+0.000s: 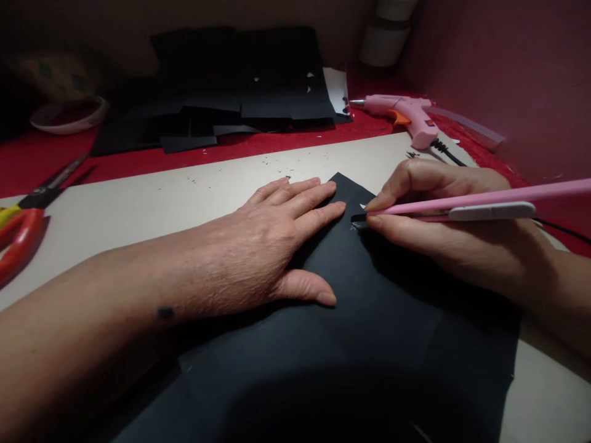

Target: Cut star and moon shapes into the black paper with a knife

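Observation:
A sheet of black paper (392,344) lies on a pale board, one corner pointing away from me. My left hand (286,234) rests flat across its left edge, fingers stretched out and thumb spread apart. In my right hand (425,215) is a pink craft knife (475,202) with a grey oval piece on its side, gripped close to its dark tip. That tip touches or hovers just over the paper near the far corner; which one I cannot tell. Beside it a small white cut-out (362,207) and some pale scratch marks show in the paper.
Red-handled scissors (23,227) lie at the left on the pale board (138,215). Several black sheets (240,74) are piled at the back on a red cloth (111,166). A pink glue gun (406,114) with a black cord stands back right. A roll of tape (69,117) sits far left.

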`<state>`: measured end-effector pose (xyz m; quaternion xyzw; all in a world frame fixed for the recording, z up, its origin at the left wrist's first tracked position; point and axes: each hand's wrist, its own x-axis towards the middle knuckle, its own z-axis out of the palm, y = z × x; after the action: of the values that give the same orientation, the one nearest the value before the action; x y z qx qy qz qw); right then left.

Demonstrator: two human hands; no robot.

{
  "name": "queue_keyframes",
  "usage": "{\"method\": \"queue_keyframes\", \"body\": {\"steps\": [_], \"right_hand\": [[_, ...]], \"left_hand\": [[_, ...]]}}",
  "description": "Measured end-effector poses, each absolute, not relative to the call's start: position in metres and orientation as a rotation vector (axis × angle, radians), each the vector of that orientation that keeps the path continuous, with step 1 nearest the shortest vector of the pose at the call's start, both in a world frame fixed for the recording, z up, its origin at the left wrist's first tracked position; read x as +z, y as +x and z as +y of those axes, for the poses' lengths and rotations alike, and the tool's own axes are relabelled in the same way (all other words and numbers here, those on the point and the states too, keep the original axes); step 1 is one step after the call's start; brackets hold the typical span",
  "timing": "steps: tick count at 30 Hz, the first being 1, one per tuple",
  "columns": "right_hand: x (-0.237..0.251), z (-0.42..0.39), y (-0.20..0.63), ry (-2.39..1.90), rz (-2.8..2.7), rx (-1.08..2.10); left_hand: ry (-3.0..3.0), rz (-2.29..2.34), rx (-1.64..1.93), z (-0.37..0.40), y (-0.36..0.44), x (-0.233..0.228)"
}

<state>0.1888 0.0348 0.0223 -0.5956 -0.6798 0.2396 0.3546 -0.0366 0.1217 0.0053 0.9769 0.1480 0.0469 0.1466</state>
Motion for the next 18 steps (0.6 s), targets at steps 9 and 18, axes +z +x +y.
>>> {"method": "queue_keyframes", "body": {"steps": [9, 18], "right_hand": [[0.0241, 0.0370, 0.1875, -1.551, -1.764, 0.617], [0.0267, 0.0366, 0.1865, -1.550, -1.752, 0.607]], "left_hand": [[2.819, 0.444, 0.111, 0.1218, -0.0379, 0.0076], [2.813, 0.453, 0.112, 0.1216, -0.0367, 0.0065]]}}
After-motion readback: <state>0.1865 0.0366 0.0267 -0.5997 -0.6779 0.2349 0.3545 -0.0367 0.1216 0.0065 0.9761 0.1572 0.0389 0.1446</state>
